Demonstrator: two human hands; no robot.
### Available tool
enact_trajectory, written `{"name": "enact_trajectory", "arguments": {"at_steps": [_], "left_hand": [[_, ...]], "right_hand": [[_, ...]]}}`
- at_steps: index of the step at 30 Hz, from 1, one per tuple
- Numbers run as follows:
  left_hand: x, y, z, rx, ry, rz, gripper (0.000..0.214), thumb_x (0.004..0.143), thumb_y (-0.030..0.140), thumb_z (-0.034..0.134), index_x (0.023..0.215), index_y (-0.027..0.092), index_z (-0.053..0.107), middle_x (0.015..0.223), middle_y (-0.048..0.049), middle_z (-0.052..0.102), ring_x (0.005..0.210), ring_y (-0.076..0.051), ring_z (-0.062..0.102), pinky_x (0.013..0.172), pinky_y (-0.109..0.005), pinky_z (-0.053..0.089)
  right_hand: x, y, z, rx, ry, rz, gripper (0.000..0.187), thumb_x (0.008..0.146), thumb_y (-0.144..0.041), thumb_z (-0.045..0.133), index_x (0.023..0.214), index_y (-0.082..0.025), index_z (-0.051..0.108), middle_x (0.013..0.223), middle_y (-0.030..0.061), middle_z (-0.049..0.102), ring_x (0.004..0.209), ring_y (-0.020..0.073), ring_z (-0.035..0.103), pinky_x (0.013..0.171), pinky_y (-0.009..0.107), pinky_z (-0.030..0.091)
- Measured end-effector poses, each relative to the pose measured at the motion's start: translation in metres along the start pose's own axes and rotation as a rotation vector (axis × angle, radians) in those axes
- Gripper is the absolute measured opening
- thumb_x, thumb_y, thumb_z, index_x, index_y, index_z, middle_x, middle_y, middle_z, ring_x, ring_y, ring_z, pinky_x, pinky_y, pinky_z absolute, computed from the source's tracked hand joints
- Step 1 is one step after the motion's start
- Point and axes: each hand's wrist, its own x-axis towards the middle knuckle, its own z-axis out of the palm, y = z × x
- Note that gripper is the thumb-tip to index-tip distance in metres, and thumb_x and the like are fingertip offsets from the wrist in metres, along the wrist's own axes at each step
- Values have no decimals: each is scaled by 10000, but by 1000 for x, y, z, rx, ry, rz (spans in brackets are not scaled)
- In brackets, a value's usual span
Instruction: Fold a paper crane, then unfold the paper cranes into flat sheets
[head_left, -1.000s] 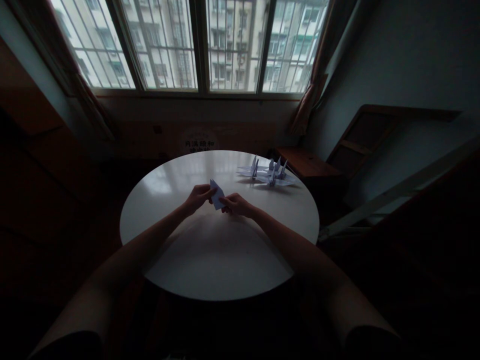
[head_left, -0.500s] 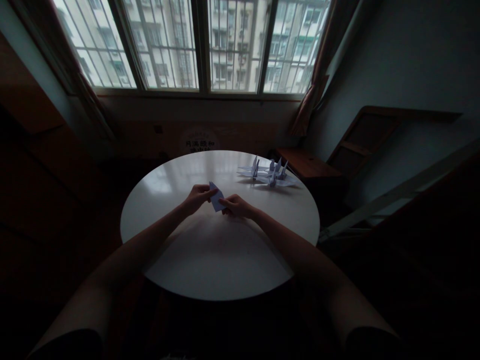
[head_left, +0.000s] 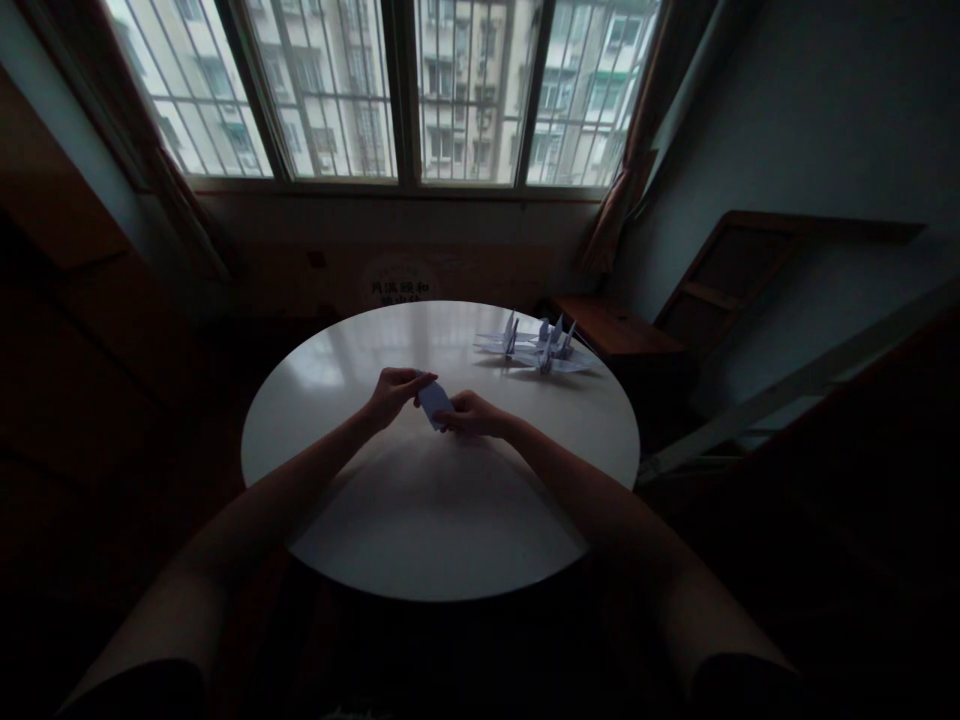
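Note:
A small folded piece of pale blue paper [head_left: 435, 403] is held between both hands over the middle of a round white table [head_left: 420, 520]. My left hand [head_left: 392, 393] pinches its upper left edge with closed fingers. From the right, my right hand [head_left: 470, 413] grips its lower corner, fingers closed as well. Both forearms reach in from the near edge of the table.
Several finished pale blue paper cranes [head_left: 536, 347] stand together at the table's far right. A barred window [head_left: 405, 90] fills the wall beyond. Dark wooden furniture [head_left: 615, 335] sits to the right of the table; the room around is dim.
The paper has tipped down flatter between the hands, and the left fingers have shifted over its top edge. Arms and cranes stay where they were.

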Motion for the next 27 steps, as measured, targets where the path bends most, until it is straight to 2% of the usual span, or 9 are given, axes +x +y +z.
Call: {"name": "enact_trajectory", "arguments": {"at_steps": [3,8,12,15,18,22,27], "left_hand": [[2,-2,-2,-16,33,19,295,672,402,807,737,118,761,521,-4,574,465,-77,465,431,-214,335],[5,-2,-3,-90,103,-10,359,649,440,821,688,97,724,532,0,568,471,-66,472,454,-211,355],[3,0,0,-263,-26,-76,533,665,522,792,994,116,686,736,-37,666,580,-113,599,552,-241,455],[2,-4,3,-255,-147,-108,603,628,432,847,1113,163,611,875,-56,695,690,-155,659,615,-266,494],[1,-9,4,-159,-214,-67,509,620,338,864,1039,142,650,924,-80,705,809,-177,665,691,-272,506],[2,-12,3,-97,-226,-19,380,661,340,833,948,126,706,946,-93,715,915,-205,658,837,-331,501],[2,-10,3,-82,-226,-17,393,603,334,866,909,131,726,914,-79,716,886,-206,665,839,-349,504]], "right_hand": [[3,2,0,1,43,-11,524,668,-626,693,646,-106,642,467,-40,481,427,56,398,427,202,275],[7,4,-2,36,167,-60,557,693,-667,646,644,-113,628,513,-18,530,457,62,419,447,207,300],[10,4,-5,237,221,-144,564,666,-688,667,671,-127,610,566,-13,540,522,79,469,528,234,383],[12,4,-5,394,242,-147,569,651,-701,681,724,-143,599,608,-15,536,533,83,476,545,252,400],[13,5,-5,454,226,-95,575,629,-701,706,742,-154,573,621,-17,527,537,95,501,542,259,406],[13,8,-3,407,174,-34,594,659,-732,659,712,-153,542,572,-20,516,516,97,504,512,242,379],[14,12,-2,296,242,31,626,689,-767,589,676,-143,548,540,-6,528,474,86,475,451,216,304]]}}
